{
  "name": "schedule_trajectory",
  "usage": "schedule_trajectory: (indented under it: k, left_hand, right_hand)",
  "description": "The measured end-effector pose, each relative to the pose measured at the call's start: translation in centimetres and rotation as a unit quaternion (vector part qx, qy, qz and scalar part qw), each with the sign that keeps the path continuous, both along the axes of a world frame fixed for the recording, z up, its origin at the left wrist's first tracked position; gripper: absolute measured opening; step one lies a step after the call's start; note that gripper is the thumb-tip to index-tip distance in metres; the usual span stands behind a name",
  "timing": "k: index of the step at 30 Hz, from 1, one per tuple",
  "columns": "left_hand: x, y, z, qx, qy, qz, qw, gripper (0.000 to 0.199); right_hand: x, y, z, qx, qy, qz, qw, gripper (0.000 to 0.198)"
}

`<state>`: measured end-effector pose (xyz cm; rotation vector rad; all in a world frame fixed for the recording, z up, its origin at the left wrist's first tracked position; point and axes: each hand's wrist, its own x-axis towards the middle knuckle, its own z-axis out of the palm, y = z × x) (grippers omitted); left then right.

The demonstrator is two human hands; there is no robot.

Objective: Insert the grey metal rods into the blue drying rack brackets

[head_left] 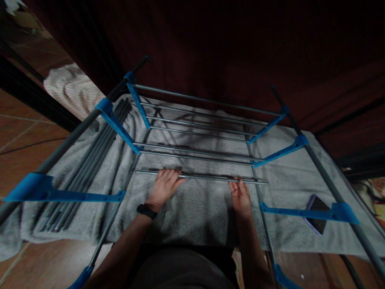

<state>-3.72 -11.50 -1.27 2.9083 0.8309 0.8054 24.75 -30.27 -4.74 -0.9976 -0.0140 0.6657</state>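
A dim room with a dark red backdrop (210,44) and a reddish-brown tiled floor (18,132).
The backdrop, probably a curtain though the gloom blurs its surface, fills the top of the view and sinks to near black at the upper right. Before it stands a broad, flat piece of furniture under a grey blanket (207,204), rumpled at the left, with soft shadows across it. Pale joints cross the tiles, and a thin black cable (33,143) runs over them. Beside a dark slanting beam (36,98) at the left lies a pale striped cloth (72,86). A patch of light brightens the floor at the lower left.
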Motion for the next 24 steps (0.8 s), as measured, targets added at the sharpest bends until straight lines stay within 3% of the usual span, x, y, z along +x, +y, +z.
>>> schedule_trajectory:
  k: [10,17,24]
  left_hand:
    - [-0.5,0.2,0.1,-0.035,0.007,0.02,0.999,0.028]
    - [-2.3,0.9,-0.2,-0.083,-0.016,0.1,0.991,0.027]
    - [-5.0,1.8,-0.3,-0.098,-0.122,0.209,0.965,0.021]
  right_hand:
    - [-0.1,0.0,0.0,-0.005,-0.013,-0.005,1.0,0.021]
    - [0.1,-0.1,0.1,0.006,-0.013,-0.007,1.0,0.02]
    - [0.2,-0.1,0.1,0.002,-0.004,-0.016,1.0,0.016]
